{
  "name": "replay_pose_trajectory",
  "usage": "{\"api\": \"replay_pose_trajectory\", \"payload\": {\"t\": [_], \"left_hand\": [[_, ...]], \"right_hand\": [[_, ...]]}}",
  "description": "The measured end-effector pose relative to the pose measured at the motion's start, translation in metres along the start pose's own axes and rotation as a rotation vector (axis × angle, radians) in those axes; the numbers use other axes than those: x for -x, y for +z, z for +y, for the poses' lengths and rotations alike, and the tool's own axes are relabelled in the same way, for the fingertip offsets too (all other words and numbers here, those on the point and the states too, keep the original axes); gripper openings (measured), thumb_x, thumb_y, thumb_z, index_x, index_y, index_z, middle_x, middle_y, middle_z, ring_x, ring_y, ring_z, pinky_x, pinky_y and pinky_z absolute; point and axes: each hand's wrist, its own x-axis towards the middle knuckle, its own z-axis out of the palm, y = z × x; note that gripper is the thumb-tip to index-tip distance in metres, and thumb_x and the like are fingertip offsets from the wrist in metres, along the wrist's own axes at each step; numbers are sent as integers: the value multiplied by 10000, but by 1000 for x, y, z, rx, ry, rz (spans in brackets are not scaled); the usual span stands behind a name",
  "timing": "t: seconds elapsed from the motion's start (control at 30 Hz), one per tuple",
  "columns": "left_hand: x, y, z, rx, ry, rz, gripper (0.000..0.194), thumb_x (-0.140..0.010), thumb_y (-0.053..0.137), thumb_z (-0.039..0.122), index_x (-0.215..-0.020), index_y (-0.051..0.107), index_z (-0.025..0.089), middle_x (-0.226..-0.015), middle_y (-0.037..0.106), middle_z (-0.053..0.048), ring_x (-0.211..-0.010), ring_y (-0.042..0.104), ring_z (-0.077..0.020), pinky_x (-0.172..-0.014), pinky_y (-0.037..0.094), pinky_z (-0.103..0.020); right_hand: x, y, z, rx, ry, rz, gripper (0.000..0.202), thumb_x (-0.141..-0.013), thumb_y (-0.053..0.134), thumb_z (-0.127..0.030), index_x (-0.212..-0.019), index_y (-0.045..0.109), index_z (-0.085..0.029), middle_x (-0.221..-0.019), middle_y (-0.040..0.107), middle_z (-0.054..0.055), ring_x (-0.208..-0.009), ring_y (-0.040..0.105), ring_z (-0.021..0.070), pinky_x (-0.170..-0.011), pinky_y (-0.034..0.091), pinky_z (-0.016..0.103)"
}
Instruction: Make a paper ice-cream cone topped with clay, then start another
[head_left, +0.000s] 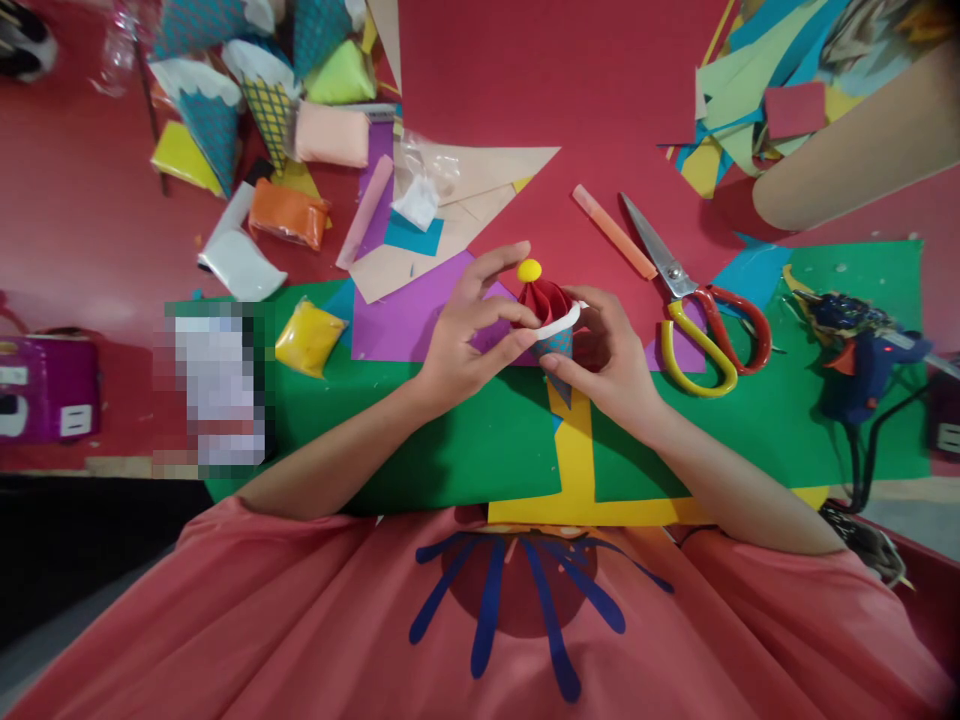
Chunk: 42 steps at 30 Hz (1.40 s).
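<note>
Between my two hands is a small craft ice cream cone [556, 347], its point downward. It has a blue patterned cone, a wavy white rim [561, 322], a red folded top [545, 303] and a yellow ball [529, 270] at the peak. My right hand [619, 360] grips the cone from the right, thumb in front and fingers behind. On the left, my left hand [472, 335] has its thumb and a finger closed on the white rim, while its index finger arches up near the yellow ball. Green and purple sheets [420, 320] lie beneath.
Scissors [679, 280] with red and yellow handles lie right of my hands, beside an orange stick [615, 232]. A blue glue gun [874, 365] rests far right. Several finished cones [206, 115] and clay packets [289, 212] sit at upper left. Paper scraps [750, 85] and a forearm [862, 135] are upper right.
</note>
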Motion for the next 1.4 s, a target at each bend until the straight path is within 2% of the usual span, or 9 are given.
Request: {"api": "replay_pose_trajectory", "payload": {"t": [0.23,0.37,0.47,0.57,0.67,0.9,1.07,1.17,1.4], "left_hand": [[-5,-3,4,133,-93,-8,127,-889,676,420,-878,702,295,-1489,494,37,-1449,417,-272,-1178,426,-556],[-4,-2,4,175,-95,-14,145,-898,656,451,-912,704,314,-1499,488,59,-1442,432,-270,-1185,407,-569],[-3,-1,3,194,-50,-16,103,-922,639,391,-954,701,315,-1513,480,60,-1427,453,-233,-1197,410,-506],[-2,0,2,164,-9,0,130,-932,619,404,-963,692,302,-1509,488,39,-1418,462,-218,-1192,427,-470],[-1,1,3,105,-20,-2,150,-918,630,442,-919,681,300,-1486,506,46,-1427,451,-244,-1169,447,-522],[-2,1,4,74,-55,-11,235,-898,618,537,-929,669,310,-1460,521,32,-1416,461,-265,-1136,471,-555],[-2,4,6,76,-12,84,271,-887,637,531,-1093,605,357,-1450,511,18,-1379,497,-249,-1128,477,-522],[0,4,7,8,54,74,207,-901,634,485,-1066,614,361,-1461,488,37,-1372,502,-243,-1122,485,-508],[0,4,10,-120,46,81,153,-917,611,472,-1013,618,354,-1430,520,29,-1345,523,-240,-1085,510,-503]], "right_hand": [[-3,0,-4,-127,73,-15,663,-721,788,-576,-1232,480,-287,-944,580,4,-699,617,128,-609,582,288],[-5,-3,-8,-338,156,-128,642,-768,736,-599,-1258,438,-308,-949,625,0,-719,648,135,-604,601,282],[-6,-4,-10,-424,179,-183,651,-787,719,-595,-1289,421,-307,-935,646,-6,-718,651,137,-618,612,292],[-5,-3,-10,-347,121,-144,653,-785,743,-552,-1301,437,-296,-992,658,13,-813,665,159,-684,615,308],[-4,0,-8,-253,49,-85,656,-764,758,-554,-1288,460,-295,-1083,658,40,-902,676,189,-750,620,344],[-5,-3,-8,-266,135,-153,672,-773,725,-598,-1313,440,-316,-1041,642,25,-666,650,136,-550,590,301],[-4,-2,-6,-193,109,-25,668,-733,790,-532,-1277,494,-283,-1113,614,50,-764,656,157,-591,591,299],[-3,-1,-4,-107,79,3,683,-726,796,-527,-1280,500,-258,-1113,614,58,-799,657,167,-632,594,310],[-4,-1,-6,53,61,28,678,-719,782,-563,-1245,534,-215,-1084,651,80,-897,656,217,-694,577,347]]}}
